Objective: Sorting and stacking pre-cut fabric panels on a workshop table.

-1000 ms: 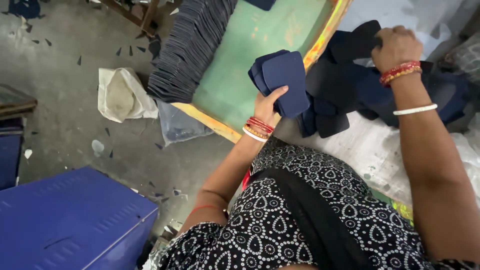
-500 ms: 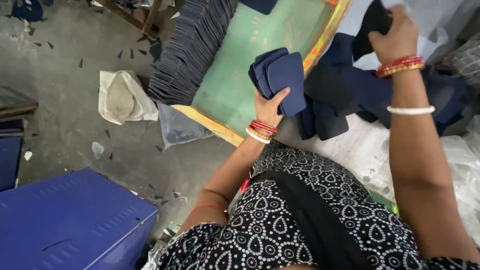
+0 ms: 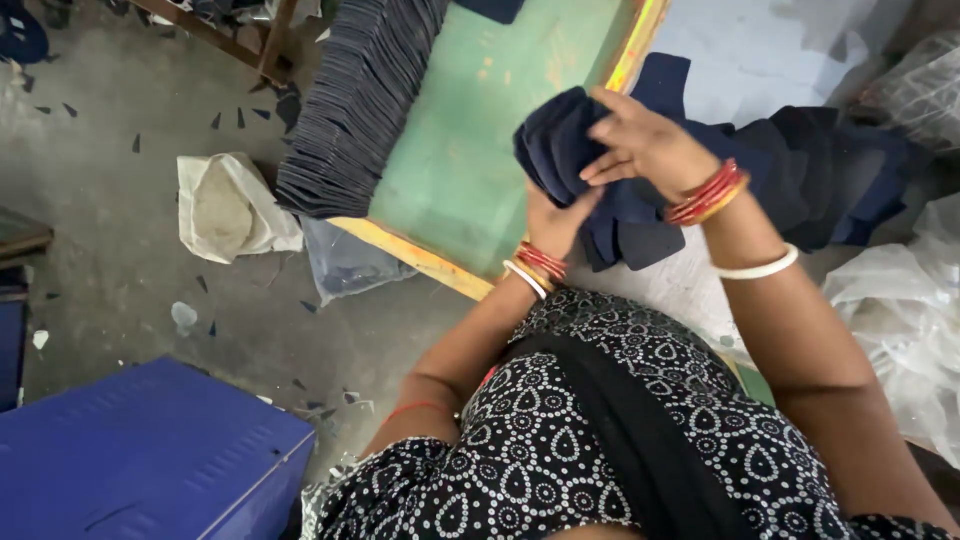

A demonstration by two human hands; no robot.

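Resting between both hands (image 3: pixel 600 175), navy fabric stack (image 3: pixel 555 140) above green table (image 3: pixel 470 150)

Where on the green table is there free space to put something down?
The green tabletop is bare between the fanned row of dark cut pieces and the navy bundle in both hands. Right of the yellow edge, loose navy fabric crowds it.

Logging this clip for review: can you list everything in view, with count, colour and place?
fabric bundle: one, navy, held over the table's edge
loose fabric pieces: a heap, navy, right of the bundle
stacked pieces: long row, dark grey, along the table's left edge
table: one, green with yellow rim, top centre
sack: one, white, on the floor left
box: one, blue, bottom left
plastic sheet: clear, right
left hand: under the bundle
right hand: on the bundle
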